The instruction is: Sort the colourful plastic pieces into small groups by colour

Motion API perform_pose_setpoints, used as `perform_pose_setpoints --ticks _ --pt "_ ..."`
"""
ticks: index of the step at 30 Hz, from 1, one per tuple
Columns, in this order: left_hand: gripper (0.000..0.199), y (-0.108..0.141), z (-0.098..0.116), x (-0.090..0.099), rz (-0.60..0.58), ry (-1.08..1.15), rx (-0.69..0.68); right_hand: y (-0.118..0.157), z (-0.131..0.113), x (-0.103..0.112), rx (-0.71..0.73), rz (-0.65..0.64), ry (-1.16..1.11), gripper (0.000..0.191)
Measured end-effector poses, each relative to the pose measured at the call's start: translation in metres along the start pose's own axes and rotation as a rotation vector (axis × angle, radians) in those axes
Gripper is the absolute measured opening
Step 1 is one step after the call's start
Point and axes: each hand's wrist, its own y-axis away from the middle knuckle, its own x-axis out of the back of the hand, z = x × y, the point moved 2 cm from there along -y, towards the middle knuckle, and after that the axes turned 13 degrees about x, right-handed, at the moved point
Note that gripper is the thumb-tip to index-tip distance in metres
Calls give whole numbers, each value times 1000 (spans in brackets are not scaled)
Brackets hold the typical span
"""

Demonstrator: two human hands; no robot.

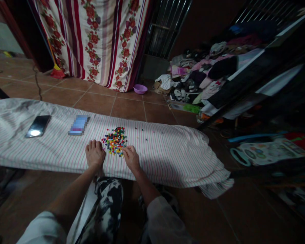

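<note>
Figure: seated person's two bare hands at a heap of small beads, viewed from above; 12 o'clock is the far side of the view. A dense heap of small multicoloured plastic beads (114,141) in red, yellow, blue and green lies at the centre of a long white cloth with pink and grey stripes (167,159). Most beads remain gathered there, with no sorted groups visible. A few small dark stray beads (142,134) lie apart at 3 o'clock, well away from the heap.

The left hand (95,154) rests at 7 o'clock from the heap, just beside it, with its fingers slightly spread and curved down onto the cloth; it holds nothing visible. The right hand (131,158) lies at 4 o'clock, its fingertips (124,150) at the heap's edge. Whether they have hold of a bead cannot be told.

The cloth's near edge runs just below both wrists, and its far edge lies close beyond the heap. Striped cloth extends toward 3 o'clock to a rumpled, overhanging end. At 9 o'clock lie a black smartphone (37,126) and a second phone with a blurred blue screen (78,124).
</note>
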Motion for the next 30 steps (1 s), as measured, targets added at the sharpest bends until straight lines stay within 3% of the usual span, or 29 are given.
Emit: perform_pose_setpoints --ticks 8,18,30 --pt "33 0 1 1 -4 3 8 -1 0 3 -7 13 7 39" --pt "32 0 1 0 23 -17 -8 -8 -18 8 -6 -21 93 24" --pt "32 1 2 4 17 -32 -14 -7 -18 -2 37 -4 157 18"
